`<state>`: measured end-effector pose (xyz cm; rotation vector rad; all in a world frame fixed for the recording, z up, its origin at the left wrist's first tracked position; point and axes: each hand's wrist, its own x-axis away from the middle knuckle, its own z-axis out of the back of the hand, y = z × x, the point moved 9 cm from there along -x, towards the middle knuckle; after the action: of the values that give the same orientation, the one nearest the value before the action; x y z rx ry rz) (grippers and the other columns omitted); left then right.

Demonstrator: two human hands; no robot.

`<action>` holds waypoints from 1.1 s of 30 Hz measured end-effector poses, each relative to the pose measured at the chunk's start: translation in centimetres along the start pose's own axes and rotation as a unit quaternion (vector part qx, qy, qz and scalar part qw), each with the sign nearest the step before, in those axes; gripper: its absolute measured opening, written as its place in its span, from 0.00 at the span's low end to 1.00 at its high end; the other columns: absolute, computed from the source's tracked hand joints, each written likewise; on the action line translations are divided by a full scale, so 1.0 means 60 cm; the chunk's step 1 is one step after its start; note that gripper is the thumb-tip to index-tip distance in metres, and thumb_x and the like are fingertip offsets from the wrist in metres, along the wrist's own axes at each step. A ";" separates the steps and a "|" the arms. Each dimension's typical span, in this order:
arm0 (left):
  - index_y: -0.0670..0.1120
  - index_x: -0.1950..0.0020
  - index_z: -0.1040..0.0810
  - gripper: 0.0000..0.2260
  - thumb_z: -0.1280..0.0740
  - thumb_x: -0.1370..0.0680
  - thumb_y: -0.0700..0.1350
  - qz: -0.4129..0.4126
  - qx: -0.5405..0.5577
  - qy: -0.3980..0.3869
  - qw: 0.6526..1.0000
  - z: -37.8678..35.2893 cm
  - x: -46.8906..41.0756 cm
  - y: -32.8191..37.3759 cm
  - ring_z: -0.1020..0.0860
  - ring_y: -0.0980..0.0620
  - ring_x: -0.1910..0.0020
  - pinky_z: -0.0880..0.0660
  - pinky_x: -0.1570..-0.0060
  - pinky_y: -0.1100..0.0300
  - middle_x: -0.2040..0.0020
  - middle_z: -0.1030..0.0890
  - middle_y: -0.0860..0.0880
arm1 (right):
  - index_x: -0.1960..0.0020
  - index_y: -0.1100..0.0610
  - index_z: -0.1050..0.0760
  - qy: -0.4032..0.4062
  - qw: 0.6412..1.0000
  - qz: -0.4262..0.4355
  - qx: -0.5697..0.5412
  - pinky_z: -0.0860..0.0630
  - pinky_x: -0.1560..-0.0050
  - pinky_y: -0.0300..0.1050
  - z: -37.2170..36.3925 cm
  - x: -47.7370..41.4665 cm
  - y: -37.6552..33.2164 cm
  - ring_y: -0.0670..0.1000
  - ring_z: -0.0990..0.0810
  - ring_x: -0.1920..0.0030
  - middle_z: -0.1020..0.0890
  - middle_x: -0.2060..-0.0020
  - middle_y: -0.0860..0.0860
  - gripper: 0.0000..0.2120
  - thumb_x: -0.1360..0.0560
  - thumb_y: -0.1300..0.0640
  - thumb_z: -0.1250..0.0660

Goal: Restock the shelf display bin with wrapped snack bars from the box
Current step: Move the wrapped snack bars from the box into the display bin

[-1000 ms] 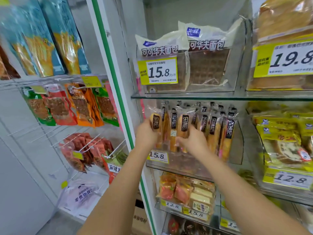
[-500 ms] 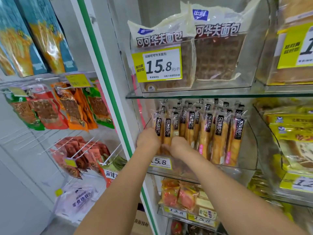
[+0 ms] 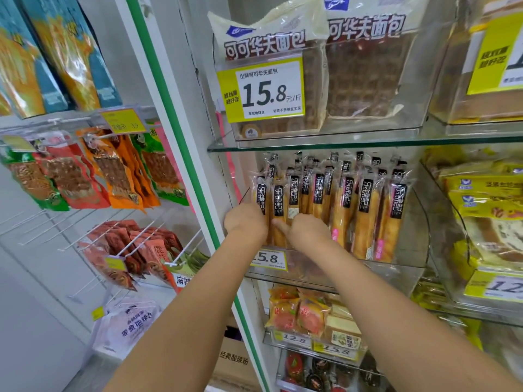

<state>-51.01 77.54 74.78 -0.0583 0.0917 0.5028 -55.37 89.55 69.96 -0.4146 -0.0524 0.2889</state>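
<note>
Shop shelving fills the head view: a glass shelf [image 3: 339, 144] beside a white upright with a green stripe [image 3: 181, 154], and hanging snack pouches [image 3: 93, 171] on pegs to the left. Below the glass, a clear display bin [image 3: 407, 261] holds wrapped snack bars [image 3: 343, 205] standing upright in rows, black labels facing out. Both hands reach into the bin's left end. The left hand [image 3: 246, 220] touches the leftmost bars; its fingers are hidden, so whether it grips cannot be told. The right hand [image 3: 308, 232] is just beside it, thumb laid across a bar's front, other fingers hidden too. A yellow price tag [image 3: 268, 259] reading 15.8 sits below the hands. Waffle bread packs [image 3: 365, 72] stand on the shelf above.
</note>
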 end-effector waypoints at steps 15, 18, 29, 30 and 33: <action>0.49 0.66 0.30 0.13 0.33 0.25 0.53 0.006 0.480 -0.040 0.876 -0.253 0.332 -0.049 0.33 0.59 0.80 0.41 0.75 0.63 0.81 0.33 0.53 | 0.71 0.49 0.34 0.130 0.969 0.166 -0.128 0.38 0.72 0.45 -0.049 0.266 0.114 0.46 0.32 0.75 0.34 0.80 0.46 0.22 0.22 0.39 0.44; 0.47 0.62 0.27 0.11 0.32 0.24 0.51 0.065 0.493 -0.109 0.860 -0.402 0.407 -0.055 0.29 0.55 0.75 0.35 0.72 0.60 0.75 0.28 0.52 | 0.69 0.50 0.36 0.054 0.985 0.139 -0.086 0.40 0.75 0.41 -0.180 0.310 0.187 0.47 0.33 0.77 0.37 0.81 0.45 0.21 0.23 0.38 0.45; 0.49 0.67 0.32 0.15 0.31 0.25 0.52 0.283 0.462 -0.285 0.791 -0.918 0.604 -0.047 0.29 0.55 0.72 0.34 0.69 0.61 0.75 0.31 0.55 | 0.46 0.59 0.30 -0.269 0.956 -0.110 -0.040 0.37 0.55 0.39 -0.719 0.400 0.553 0.55 0.25 0.49 0.26 0.49 0.54 0.07 0.24 0.59 0.38; 0.49 0.67 0.30 0.14 0.31 0.25 0.52 0.298 0.455 -0.287 0.788 -0.968 0.612 -0.049 0.28 0.53 0.69 0.33 0.65 0.59 0.73 0.30 0.55 | 0.47 0.58 0.32 -0.283 0.953 -0.110 -0.022 0.36 0.55 0.40 -0.762 0.402 0.578 0.54 0.25 0.50 0.26 0.49 0.53 0.08 0.24 0.58 0.37; 0.46 0.60 0.25 0.09 0.31 0.24 0.49 0.349 0.456 -0.310 0.758 -1.126 0.647 -0.051 0.25 0.48 0.58 0.32 0.55 0.55 0.63 0.23 0.48 | 0.40 0.56 0.35 -0.338 0.936 -0.099 0.012 0.33 0.54 0.40 -0.886 0.408 0.633 0.53 0.26 0.48 0.27 0.44 0.54 0.15 0.23 0.54 0.36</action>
<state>-20.65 88.14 3.76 1.1522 -0.3194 1.1576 -36.23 109.12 5.76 -0.2664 -0.7615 0.2207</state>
